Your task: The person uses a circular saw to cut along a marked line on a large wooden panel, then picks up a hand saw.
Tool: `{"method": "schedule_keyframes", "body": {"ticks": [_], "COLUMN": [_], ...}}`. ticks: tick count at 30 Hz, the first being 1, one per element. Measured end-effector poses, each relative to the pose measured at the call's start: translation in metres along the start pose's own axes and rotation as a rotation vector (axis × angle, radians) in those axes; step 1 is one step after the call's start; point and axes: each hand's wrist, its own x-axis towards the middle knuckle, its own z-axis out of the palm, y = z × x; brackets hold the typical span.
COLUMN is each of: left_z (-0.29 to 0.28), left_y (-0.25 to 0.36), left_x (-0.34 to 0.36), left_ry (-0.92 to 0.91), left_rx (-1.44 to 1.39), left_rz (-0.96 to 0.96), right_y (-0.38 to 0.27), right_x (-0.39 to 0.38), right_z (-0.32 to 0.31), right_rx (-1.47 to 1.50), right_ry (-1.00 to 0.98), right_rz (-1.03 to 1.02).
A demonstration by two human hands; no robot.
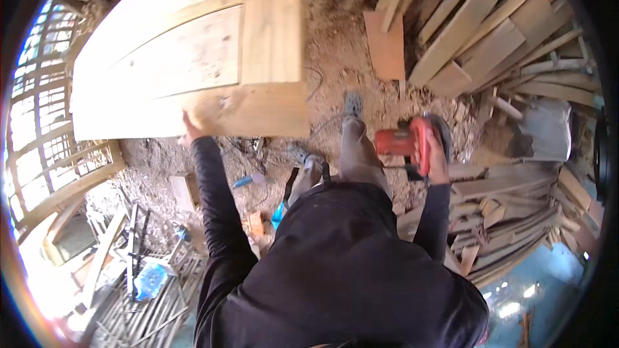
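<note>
A large pale wooden door (274, 106) with recessed panels fills the upper left, its near edge toward me. My left hand (190, 130) is at that near edge, its fingers closed around the rim; part of the hand is hidden by the wood. On the other side, my right hand (438, 160) grips the handle of a red circular saw (394, 142). The saw hangs beside my right leg, apart from the door, with its dark round guard turned outward.
Stacked boards (477, 26) lean at the upper right, and more offcuts (503, 206) lie piled below them. A blue-handled power tool (244, 182) rests on the shavings-covered ground. Cords run near my feet. A lattice wall (42, 103) stands at the left.
</note>
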Motion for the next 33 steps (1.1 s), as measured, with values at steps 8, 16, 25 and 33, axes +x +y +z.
{"method": "schedule_keyframes", "body": {"ticks": [8, 16, 25, 33], "left_z": [-0.053, -0.077, -0.040, -0.031], "left_y": [-0.011, 0.047, 0.046, 0.033], "left_x": [0.049, 0.009, -0.047, -0.046], "left_ry": [-0.334, -0.224, -0.277, -0.375], "left_rx": [0.102, 0.704, 0.455, 0.348], "left_rz": [0.133, 0.377, 0.155, 0.114], "right_y": [0.157, 0.417, 0.585, 0.512], "right_x": [0.290, 0.471, 0.524, 0.500], "right_z": [-0.088, -0.168, -0.198, -0.097], "right_rx": [-0.783, -1.139, -1.666, -1.655], "right_ry": [-0.125, -0.263, -0.316, -0.400], "right_rz": [0.017, 0.057, 0.465, 0.051]}}
